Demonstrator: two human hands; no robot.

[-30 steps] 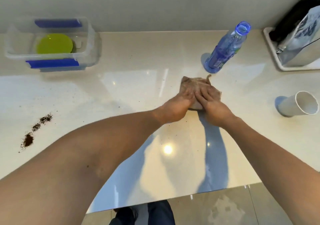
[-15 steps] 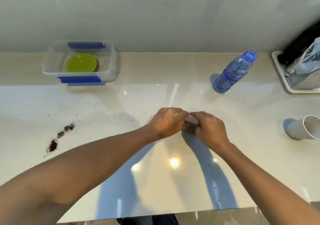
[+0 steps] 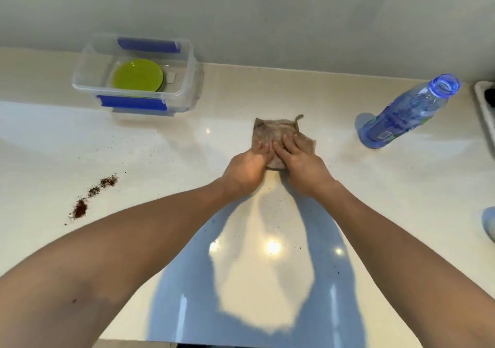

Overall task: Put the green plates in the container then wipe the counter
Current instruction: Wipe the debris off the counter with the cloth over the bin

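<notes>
Green plates (image 3: pixel 138 75) lie stacked inside a clear plastic container (image 3: pixel 187 79) with blue clips at the back left of the pale counter (image 3: pixel 187 160). A brown cloth (image 3: pixel 278 133) lies flat on the counter's middle. My left hand (image 3: pixel 247 166) and my right hand (image 3: pixel 300 162) press on the cloth's near part side by side, fingers straight. Brown crumbs (image 3: pixel 91 195) lie in a trail on the counter to the left, and fine specks are scattered around.
A blue plastic bottle (image 3: pixel 407 111) without a cap stands at the right. A white tray's edge (image 3: pixel 484 111) shows at the far right. A pale cup's edge (image 3: pixel 488 225) shows at the right border. The wall runs behind the counter.
Half a second ago both hands bunched the cloth close to me. Now the cloth is pushed away and spread flat, with both hands pressing on it.
</notes>
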